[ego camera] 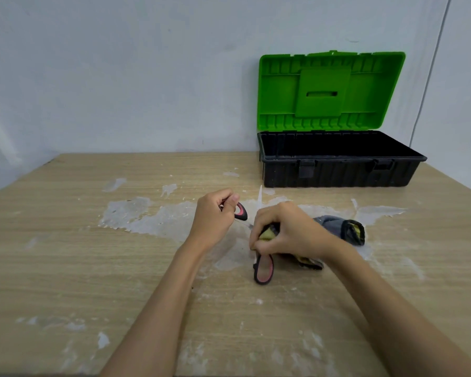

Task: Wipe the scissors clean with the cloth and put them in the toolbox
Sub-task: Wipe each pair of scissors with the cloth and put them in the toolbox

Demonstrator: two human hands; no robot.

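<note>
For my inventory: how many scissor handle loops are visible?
2: one black-and-pink plastic handle loop gripped by the left hand; the other below the right hand.

Matt wood-grain table (65,254) with rough whitish patches; toolbox (337,170) seemingly ribbed plastic; soft cloth (337,227).

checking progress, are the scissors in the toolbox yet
No, the scissors lie spread open on the table, gripped by the left hand and wiped with the cloth by the right hand, away from the toolbox.
</note>
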